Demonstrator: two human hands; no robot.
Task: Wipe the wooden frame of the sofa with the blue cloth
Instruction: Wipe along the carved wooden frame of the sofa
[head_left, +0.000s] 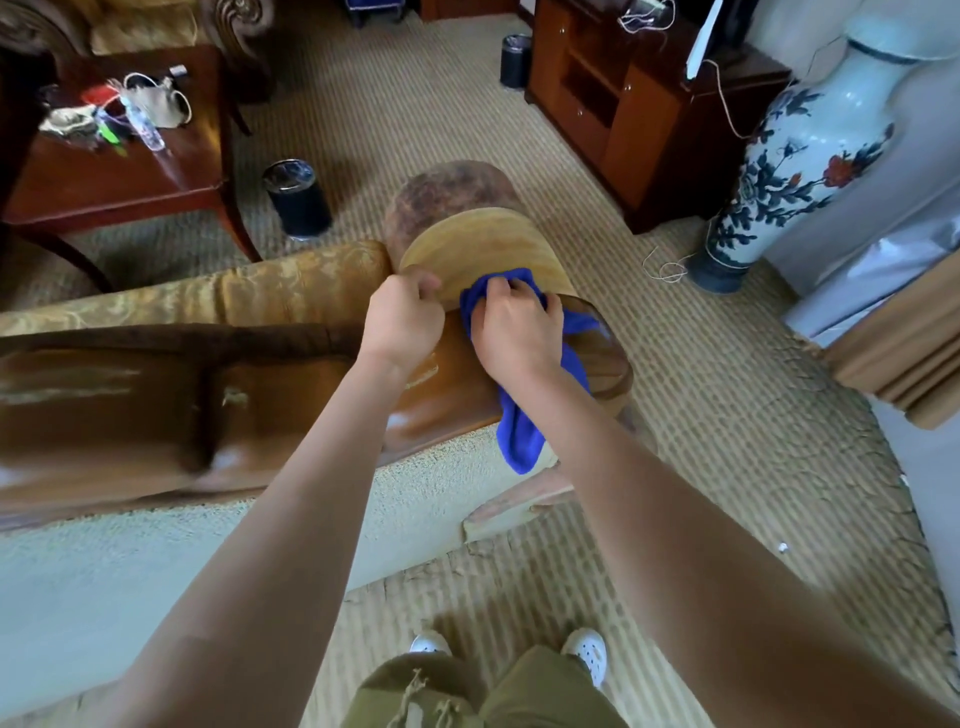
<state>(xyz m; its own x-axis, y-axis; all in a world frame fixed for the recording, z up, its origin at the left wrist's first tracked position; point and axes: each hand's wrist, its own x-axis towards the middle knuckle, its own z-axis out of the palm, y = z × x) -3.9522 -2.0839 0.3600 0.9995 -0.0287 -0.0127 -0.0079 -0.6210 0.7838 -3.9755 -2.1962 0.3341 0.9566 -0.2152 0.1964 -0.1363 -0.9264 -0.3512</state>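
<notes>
I stand behind the sofa and look down on its glossy brown wooden frame (156, 410), which runs along the top of the back to the right end. My right hand (517, 332) presses a bunched blue cloth (519, 431) onto the frame's right corner; one end of the cloth hangs down the pale back panel. My left hand (402, 322) is closed on the edge of the gold cushion (467, 244) just left of the cloth.
A dark wood side table (130, 171) with clutter stands at the far left, with a black bin (297, 197) beside it. A wooden cabinet (639, 119) and a large porcelain vase (800, 171) stand on the right. Carpet covers the floor.
</notes>
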